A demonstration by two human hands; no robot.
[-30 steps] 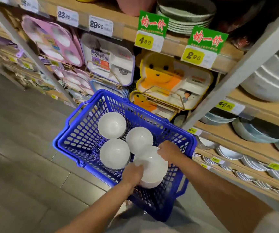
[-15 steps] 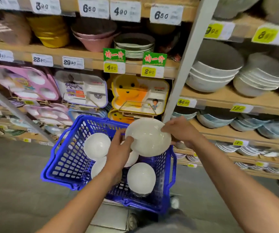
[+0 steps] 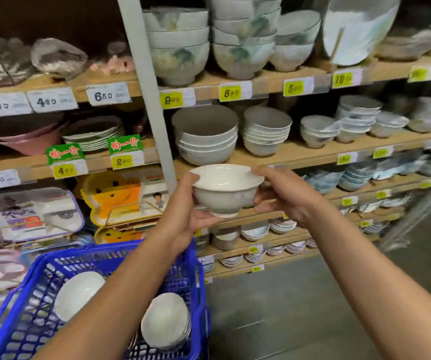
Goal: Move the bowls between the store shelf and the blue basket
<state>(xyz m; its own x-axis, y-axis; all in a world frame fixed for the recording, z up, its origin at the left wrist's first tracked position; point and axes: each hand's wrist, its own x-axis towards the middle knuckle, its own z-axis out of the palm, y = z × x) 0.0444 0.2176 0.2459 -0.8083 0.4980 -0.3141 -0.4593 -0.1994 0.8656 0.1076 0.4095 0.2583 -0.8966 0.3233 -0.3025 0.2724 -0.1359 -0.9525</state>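
I have the white bowl (image 3: 226,188) upright in the air between both hands, in front of the store shelf (image 3: 300,154) and above the far corner of the blue basket (image 3: 196,258). My left grip (image 3: 183,216) is closed on it, thumb over the rim and fingers curled under the foot. My right grip (image 3: 284,196) is closed more lightly, thumb on the opposite rim and fingers against the wall. Two more white bowls (image 3: 78,294) lie in the basket below. The weak point, I judge, is the right side: a glazed rim pinched that lightly could slip if I let go with the left too soon, and the bowl would fall onto the floor or onto the ones in the basket and chip. The shelf is crowded too. A stack of grey bowls (image 3: 206,136) stands just above and behind my bowl, and the grey post (image 3: 146,81) rises close on the left. If I push in too high or too fast I could clip that stack, or knock the rim on the shelf edge. I cannot see a free spot from here.
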